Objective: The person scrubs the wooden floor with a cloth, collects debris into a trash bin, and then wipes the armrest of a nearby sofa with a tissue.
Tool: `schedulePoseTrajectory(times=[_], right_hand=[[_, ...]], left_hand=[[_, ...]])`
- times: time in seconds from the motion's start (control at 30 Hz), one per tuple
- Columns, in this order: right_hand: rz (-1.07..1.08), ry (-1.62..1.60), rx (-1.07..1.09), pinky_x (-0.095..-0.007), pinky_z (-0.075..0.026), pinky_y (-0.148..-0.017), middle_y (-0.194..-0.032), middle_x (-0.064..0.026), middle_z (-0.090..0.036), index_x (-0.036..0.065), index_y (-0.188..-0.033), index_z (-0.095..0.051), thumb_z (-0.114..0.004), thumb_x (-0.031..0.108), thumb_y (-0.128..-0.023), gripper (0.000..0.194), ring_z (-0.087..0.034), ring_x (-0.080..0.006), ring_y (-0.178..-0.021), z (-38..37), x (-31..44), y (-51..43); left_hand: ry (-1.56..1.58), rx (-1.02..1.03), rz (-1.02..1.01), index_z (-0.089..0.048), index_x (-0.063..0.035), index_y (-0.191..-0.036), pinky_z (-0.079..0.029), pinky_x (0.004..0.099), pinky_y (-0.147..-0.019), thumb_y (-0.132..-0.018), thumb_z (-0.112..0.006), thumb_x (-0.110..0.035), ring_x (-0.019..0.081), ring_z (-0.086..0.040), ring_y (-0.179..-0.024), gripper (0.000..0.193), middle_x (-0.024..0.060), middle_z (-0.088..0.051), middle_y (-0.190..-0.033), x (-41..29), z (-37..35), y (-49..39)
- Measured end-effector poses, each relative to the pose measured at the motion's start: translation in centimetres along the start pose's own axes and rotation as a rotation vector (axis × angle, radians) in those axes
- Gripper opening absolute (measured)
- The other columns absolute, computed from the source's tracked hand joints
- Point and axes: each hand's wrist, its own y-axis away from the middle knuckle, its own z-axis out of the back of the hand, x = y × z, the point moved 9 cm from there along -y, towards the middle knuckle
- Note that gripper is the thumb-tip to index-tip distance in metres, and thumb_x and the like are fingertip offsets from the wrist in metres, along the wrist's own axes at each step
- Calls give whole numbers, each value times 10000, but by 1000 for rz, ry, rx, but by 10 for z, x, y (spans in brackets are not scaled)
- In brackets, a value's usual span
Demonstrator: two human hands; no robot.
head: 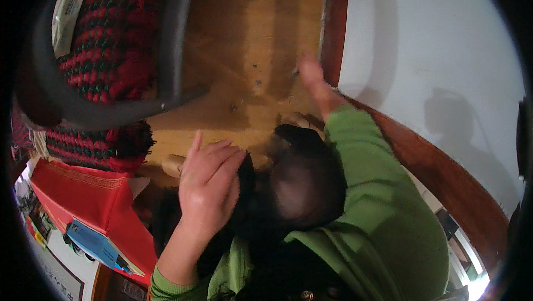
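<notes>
My right hand (311,72) reaches down to the wooden floor (225,42), close to the dark red skirting board (334,26). It is blurred, and a small dark bit (295,72) lies at its fingertips; whether the fingers grip it is unclear. Two dark specks (257,82) show on the boards to the left of that hand. My left hand (210,182) is raised in front of my dark-clothed legs, back towards the camera, fingers extended and nothing visible in it. Green sleeves cover both arms.
At the left stands a black curved chair frame (173,30) beside a red, green and black knitted cover (104,42) with a white label. Below it are a red bag (83,188) and a blue booklet (92,242). A white wall (416,30) bounds the right side.
</notes>
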Motion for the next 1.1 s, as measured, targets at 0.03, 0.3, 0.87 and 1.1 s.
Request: schedulePoseTrajectory(times=[0.03,0.3,0.87,1.1], right_hand=[[-14,-65,15,-434,-522,-819,-1031,-182,-588,13,-922,-647,-516,-31,-803,183,-596,-348,-983,12,-15,-18],[28,391,390,-403,-474,-940,-1200,-148,-607,52,-1051,-699,-542,134,-882,245,-589,-298,-1104,-16,-67,-59],[-47,9,196,-452,-552,-760,-969,-184,-687,26,-937,-707,-586,95,-810,188,-674,-344,-909,-13,-52,-52],[-68,365,70,-380,-402,-1045,-1383,-227,-434,-64,-1256,-519,-550,101,-845,445,-333,-310,-1364,-27,-40,-83]], left_hand=[[15,15,-14,-672,-29,-993,-383,534,-1049,-661,-630,35,295,-623,-1033,340,105,-650,-1000,2,-6,0],[150,87,39,-666,-44,-987,-410,516,-1038,-690,-623,68,287,-625,-1021,321,106,-650,-988,10,-26,9],[162,125,40,-652,-28,-1011,-422,496,-1031,-689,-635,30,306,-606,-1019,328,123,-633,-1026,14,-38,-15],[149,183,90,-647,-22,-1003,-452,452,-982,-709,-621,15,339,-586,-991,298,137,-624,-1042,40,-68,-16]])
